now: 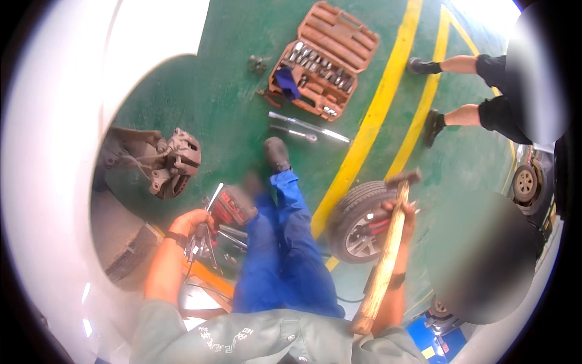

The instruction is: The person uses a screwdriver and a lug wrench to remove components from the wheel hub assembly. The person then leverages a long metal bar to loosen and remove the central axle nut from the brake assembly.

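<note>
While right hand (405, 213) raises hammer (388, 255), fingers wrap handle near head

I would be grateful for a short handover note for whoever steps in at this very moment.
Left hand: closed on a slim metal tool, below the bare brake caliper in the wheel arch.
Right hand: raised, gripping a wooden-handled hammer.
Things: removed wheel lies on the green floor; red power tool by the blue-trousered leg; open socket case and two long bars further ahead.
Done: wheel off, hub exposed.
Left: the caliper is still on the hub; the wheel is not refitted.
</note>
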`<state>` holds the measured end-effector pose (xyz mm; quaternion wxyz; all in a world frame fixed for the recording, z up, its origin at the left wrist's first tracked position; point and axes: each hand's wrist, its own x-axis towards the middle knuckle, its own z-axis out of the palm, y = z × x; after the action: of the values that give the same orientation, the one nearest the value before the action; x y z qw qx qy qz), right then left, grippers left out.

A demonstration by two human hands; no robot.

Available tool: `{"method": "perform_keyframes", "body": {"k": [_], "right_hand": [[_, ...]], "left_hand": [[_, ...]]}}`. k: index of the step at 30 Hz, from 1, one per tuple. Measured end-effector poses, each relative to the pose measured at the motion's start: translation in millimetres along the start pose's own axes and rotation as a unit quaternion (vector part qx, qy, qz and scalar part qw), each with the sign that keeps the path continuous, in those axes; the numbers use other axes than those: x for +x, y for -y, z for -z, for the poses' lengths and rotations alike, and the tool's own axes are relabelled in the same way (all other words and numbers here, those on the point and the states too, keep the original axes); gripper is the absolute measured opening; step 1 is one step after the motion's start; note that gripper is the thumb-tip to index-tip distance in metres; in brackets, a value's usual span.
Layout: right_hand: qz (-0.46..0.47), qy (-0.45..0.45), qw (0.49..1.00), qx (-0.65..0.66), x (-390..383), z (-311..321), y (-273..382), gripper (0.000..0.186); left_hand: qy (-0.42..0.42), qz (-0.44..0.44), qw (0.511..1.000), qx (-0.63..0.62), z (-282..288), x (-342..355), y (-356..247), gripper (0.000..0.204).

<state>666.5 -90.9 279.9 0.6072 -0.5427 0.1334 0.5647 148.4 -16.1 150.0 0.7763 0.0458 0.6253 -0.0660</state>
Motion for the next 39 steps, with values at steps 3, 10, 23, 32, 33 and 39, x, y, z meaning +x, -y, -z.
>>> {"method": "perform_keyframes", "body": {"k": [3,10,23,32,33,39], "right_hand": [[-0.021,-0.041,0.996,0.074,-78,40,35,0.029],[0.032,-0.180,0.973,0.141,-167,57,112,0.022],[-0.100,-0.033,0.976,0.189,-162,44,318,0.020],[-0.088,0.024,0.989,0.115,-85,-21,480,0.031],[-0.096,0.022,0.990,0.098,-69,-35,492,0.030],[-0.111,0.023,0.990,0.089,36,-75,603,0.029]], "left_hand": [[0.014,0.015,1.000,-0.008,-27,-56,-19,0.011],[-0.101,0.002,0.992,0.077,-109,-200,-76,0.006],[-0.134,-0.024,0.989,0.049,-218,-278,-128,0.007],[-0.078,-0.067,0.991,0.085,-365,-299,-234,0.010],[-0.089,-0.064,0.991,0.079,-368,-296,-239,0.010],[-0.096,-0.056,0.992,0.060,-424,-272,-315,0.010]]}}
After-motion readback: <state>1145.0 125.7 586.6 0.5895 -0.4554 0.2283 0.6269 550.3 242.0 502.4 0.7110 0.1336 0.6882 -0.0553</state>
